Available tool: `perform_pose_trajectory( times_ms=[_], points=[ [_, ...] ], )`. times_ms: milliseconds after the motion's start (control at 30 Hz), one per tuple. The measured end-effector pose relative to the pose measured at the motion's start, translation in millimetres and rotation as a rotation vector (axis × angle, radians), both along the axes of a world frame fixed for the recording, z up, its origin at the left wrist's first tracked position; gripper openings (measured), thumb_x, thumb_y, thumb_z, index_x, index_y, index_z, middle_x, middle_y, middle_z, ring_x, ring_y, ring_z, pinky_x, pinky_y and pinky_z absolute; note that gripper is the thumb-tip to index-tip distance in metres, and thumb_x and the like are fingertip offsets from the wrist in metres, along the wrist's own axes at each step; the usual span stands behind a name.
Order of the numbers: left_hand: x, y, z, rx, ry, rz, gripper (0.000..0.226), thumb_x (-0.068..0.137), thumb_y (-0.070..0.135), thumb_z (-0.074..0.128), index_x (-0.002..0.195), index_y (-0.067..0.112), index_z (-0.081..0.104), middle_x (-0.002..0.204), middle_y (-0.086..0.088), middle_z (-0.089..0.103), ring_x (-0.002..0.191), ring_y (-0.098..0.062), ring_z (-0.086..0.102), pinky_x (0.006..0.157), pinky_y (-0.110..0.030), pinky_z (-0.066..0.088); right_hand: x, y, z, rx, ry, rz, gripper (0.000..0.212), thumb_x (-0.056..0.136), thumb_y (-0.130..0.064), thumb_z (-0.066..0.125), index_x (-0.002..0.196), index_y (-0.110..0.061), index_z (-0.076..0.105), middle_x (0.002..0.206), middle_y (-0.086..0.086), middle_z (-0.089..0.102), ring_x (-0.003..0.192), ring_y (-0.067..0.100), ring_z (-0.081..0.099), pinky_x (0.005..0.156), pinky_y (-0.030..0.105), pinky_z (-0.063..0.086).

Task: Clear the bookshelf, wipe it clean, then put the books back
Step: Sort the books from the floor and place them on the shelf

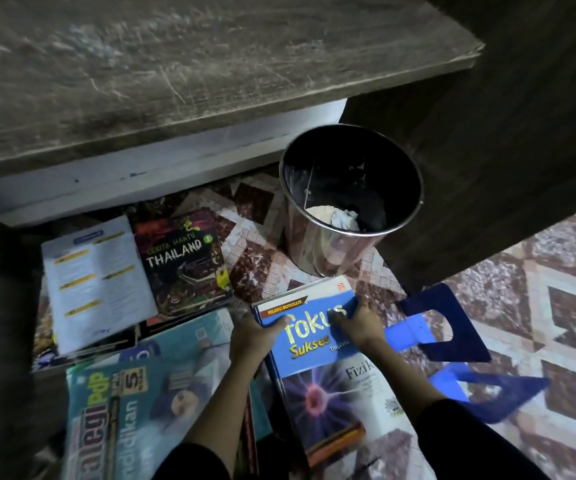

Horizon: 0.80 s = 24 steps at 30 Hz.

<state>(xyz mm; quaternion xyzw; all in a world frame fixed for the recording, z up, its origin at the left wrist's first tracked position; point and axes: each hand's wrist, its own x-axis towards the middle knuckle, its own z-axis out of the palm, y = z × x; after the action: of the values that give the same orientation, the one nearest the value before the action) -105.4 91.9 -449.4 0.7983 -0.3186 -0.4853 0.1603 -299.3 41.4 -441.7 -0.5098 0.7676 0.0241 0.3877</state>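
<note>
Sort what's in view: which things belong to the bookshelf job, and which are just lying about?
Job: Fokus book, held by left hand and right hand; Thailand book; open booklet; teal workbook; blue bookends; dusty wooden shelf.
Lying about: metal bin; crumpled paper in it.

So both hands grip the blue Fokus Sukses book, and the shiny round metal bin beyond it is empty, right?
Not empty: the head view shows crumpled pale paper lying in the shiny round metal bin. The rest stands: left hand and right hand both grip the blue Fokus Sukses book.
</note>
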Motion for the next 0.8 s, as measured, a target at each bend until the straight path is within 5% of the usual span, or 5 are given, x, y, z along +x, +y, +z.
perform_pose_trajectory(
  times_ms=[233,367,467,600,800],
  points=[
    [-28,12,8,-0.236,0.036,0.186,0.095,0.069,0.069,0.053,0.127,-0.006,0.044,0.122,-0.024,0.058,0.112,-0.038,0.056,0.092,-0.046,0.047,-2,1,1,-0.067,-0.09,-0.137,0.092,0.07,-0.078,0.052,0.128,-0.006,0.047,0.128,0.015,0.054,0.117,0.033,0.052,0.097,0.042,0.043],
    [-39,16,26,-0.373,0.046,0.289,0.078,0.077,0.059,0.056,0.122,-0.004,0.043,0.113,-0.021,0.063,0.103,-0.034,0.061,0.086,-0.042,0.05,-5,3,-1,-0.111,-0.124,-0.206,0.108,0.053,-0.099,0.031,0.112,-0.012,0.059,0.109,0.01,0.063,0.101,0.03,0.06,0.09,0.042,0.048],
    [-48,21,37,-0.449,-0.029,0.354,0.058,0.079,0.055,0.058,0.109,0.007,0.048,0.098,-0.014,0.069,0.09,-0.03,0.066,0.076,-0.04,0.052,-5,10,6,-0.204,-0.189,-0.321,0.085,0.063,-0.092,0.04,0.095,-0.016,0.064,0.097,0.008,0.067,0.092,0.027,0.062,0.084,0.04,0.049],
    [-56,27,56,-0.588,-0.03,0.369,0.044,0.078,0.057,0.058,0.095,0.017,0.054,0.087,-0.002,0.069,0.085,-0.022,0.067,0.071,-0.029,0.048,-8,22,16,-0.371,-0.251,-0.445,0.066,0.077,-0.074,0.053,0.101,-0.013,0.065,0.106,0.009,0.06,0.103,0.027,0.056,0.087,0.036,0.043],
    [-59,30,95,-0.747,-0.01,0.201,0.052,0.072,0.07,0.06,0.095,0.023,0.052,0.082,0.02,0.058,0.074,-0.001,0.058,0.059,-0.004,0.039,-14,45,58,-0.59,-0.317,-0.662,0.063,0.058,-0.084,0.044,0.075,-0.024,0.056,0.074,-0.004,0.063,0.077,0.019,0.061,0.077,0.039,0.047]
  ],
)
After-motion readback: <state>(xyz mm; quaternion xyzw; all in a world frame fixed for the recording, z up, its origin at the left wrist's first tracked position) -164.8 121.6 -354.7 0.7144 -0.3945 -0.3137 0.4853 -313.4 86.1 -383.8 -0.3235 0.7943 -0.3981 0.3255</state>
